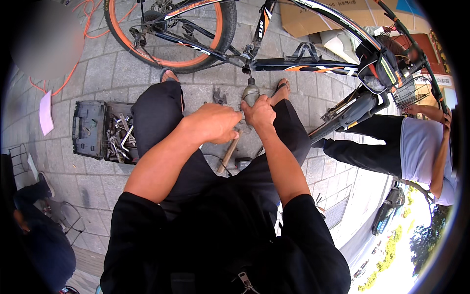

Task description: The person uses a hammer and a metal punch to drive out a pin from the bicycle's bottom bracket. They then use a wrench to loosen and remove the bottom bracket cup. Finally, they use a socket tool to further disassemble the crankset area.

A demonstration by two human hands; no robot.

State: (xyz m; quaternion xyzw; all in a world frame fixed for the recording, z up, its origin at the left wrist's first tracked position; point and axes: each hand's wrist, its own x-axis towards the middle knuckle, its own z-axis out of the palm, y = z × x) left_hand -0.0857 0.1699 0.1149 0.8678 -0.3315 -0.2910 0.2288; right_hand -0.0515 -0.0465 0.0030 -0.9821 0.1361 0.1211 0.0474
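In front of me, a grey power wrench (251, 93) points away, its dark narrow tip meeting or almost meeting the bottom bracket area of a black, white and orange bicycle (303, 64). My right hand (259, 112) is closed around the wrench's body from the right. Close beside it on the left is my left hand (213, 122), its fingers curled; what they hold, if anything, is hidden. Below my hands, a wooden handle (228, 154) lies on the paving. Near it sits a dark block-shaped object (242, 163), partly covered by my leg.
An open black toolbox (89, 130) full of metal tools (122, 137) stands left of my knee. A metal tool (219, 96) lies between my feet. An orange cord (61, 88) crosses the ground at far left. At right, a person (421, 147) stands by the handlebar; another person sits at lower left.
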